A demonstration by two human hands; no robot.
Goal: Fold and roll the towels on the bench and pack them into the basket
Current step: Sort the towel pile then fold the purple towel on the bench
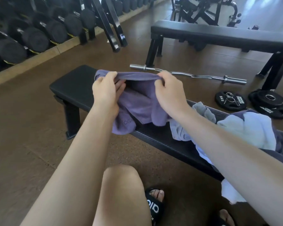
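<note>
A purple towel (137, 106) hangs above the black bench (69, 88), its lower part draped on the pad. My left hand (106, 90) pinches the towel's top edge at the left. My right hand (168, 90) pinches the same edge at the right, so the edge is stretched between both hands. More towels lie in a loose heap on the bench to the right: a grey one (204, 111), a pale blue-white one (250, 129) and a dark purple one (279, 142) under it. No basket is in view.
A curl bar (194, 74) lies on the floor behind the bench, with weight plates (230, 100) to its right. A second bench (219, 35) stands farther back. Dumbbell racks (39, 30) line the left wall. My knee (121, 185) and sandalled feet (155, 204) are below.
</note>
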